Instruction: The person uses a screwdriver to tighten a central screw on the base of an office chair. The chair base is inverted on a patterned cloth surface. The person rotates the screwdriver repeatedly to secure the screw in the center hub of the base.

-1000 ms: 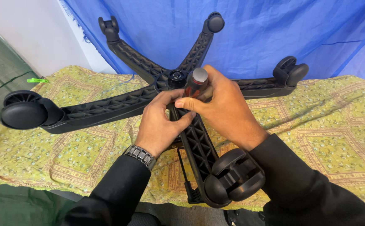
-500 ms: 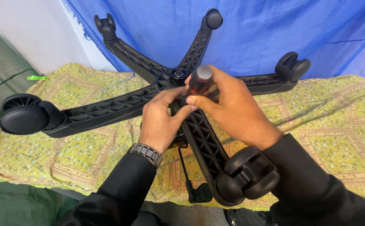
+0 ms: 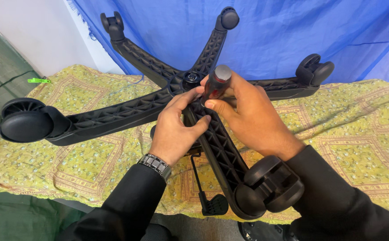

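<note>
- Yellow patterned cloth (image 3: 359, 134) covering counter, blue sheet (image 3: 292, 35) behind.
- Chair base (image 3: 114, 114) lying inverted, casters fitted.
- Right hand (image 3: 252, 116) gripping screwdriver (image 3: 216, 82) at 12 o'clock; left hand (image 3: 176, 127) pinching its shaft, steadying.

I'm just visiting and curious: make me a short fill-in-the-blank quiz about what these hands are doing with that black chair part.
1. The black chair base has ____ arms, each ending in a caster wheel.
2. The right hand grips a tool handle coloured dark ____ with a grey cap.
3. The left hand wears a metal ____ at the wrist.
4. The base lies on a patterned ____ cloth.

Missing words: five; red; watch; yellow
</note>
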